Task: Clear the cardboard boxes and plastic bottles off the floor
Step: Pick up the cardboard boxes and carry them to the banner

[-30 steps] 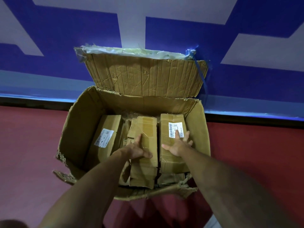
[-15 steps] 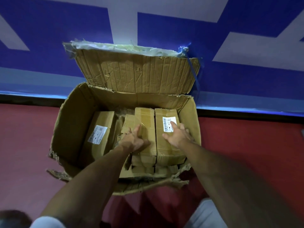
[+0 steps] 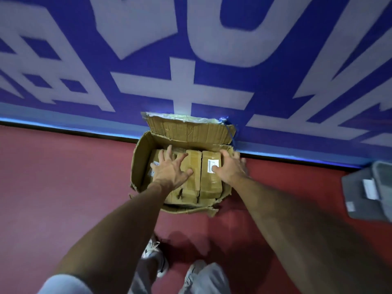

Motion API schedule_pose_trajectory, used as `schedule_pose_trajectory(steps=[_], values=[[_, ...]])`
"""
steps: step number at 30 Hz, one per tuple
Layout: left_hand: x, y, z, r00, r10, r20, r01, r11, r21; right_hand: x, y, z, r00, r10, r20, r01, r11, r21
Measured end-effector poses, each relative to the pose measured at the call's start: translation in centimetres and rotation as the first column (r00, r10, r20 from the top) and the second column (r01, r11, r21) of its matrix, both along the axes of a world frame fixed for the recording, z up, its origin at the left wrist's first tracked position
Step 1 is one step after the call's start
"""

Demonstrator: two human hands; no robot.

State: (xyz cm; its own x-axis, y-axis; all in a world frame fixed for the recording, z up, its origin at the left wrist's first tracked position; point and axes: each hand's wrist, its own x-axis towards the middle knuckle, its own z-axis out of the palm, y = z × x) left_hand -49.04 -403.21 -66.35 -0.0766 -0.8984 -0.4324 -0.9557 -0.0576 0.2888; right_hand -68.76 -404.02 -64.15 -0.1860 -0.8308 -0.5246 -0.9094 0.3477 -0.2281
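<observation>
Your left hand and right hand are both spread open, holding nothing, over the small boxes in the carton.

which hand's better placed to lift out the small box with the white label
Right, likely. The right hand lies on the labelled small box, thumb by its white label, fingers toward its right edge. The left hand is spread over the neighbouring boxes instead.
</observation>
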Motion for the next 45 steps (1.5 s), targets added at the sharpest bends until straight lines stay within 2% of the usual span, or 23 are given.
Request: schedule_pose_trajectory(steps=[5,10,16,23,27,33,38,45], values=[[-0.6,1.4,12.4,0.999,-0.039,-0.016,0.039,0.999,-0.033,-1.2,1.6,13.4,0.998,0.022,-0.066,-0.026,0.998,-0.057],[-1.7,1.4,20.6,0.991,-0.13,-0.019,0.128,0.986,-0.105,-1.5,3.4,21.6,0.997,-0.041,-0.058,0.033,0.99,-0.134],[-2.0,1.1,25.5,0.959,-0.281,-0.035,0.27,0.944,-0.192,-1.5,7.4,26.7,0.977,-0.19,-0.098,0.169,0.968,-0.185],[-3.2,4.5,27.2,0.855,-0.518,0.002,0.503,0.831,-0.237,-0.5,15.9,28.6,0.891,-0.441,-0.103,0.411,0.883,-0.228],[-5.4,7.4,27.7,0.751,-0.661,0.005,0.646,0.732,-0.218,-0.5,21.9,28.8,0.782,-0.617,-0.087,0.581,0.773,-0.255],[-10.8,13.7,28.4,0.571,-0.819,-0.061,0.799,0.571,-0.189,-1.7,33.6,29.4,0.555,-0.826,-0.098,0.795,0.561,-0.23],[-14.7,22.8,29.5,0.359,-0.93,-0.082,0.891,0.367,-0.269,-1.2,44.4,30.6,0.357,-0.929,-0.098,0.893,0.37,-0.254],[-16.4,38.2,31.0,0.058,-0.992,-0.109,0.946,0.09,-0.312,4.4,59.9,31.6,0.071,-0.987,-0.141,0.958,0.107,-0.266]])
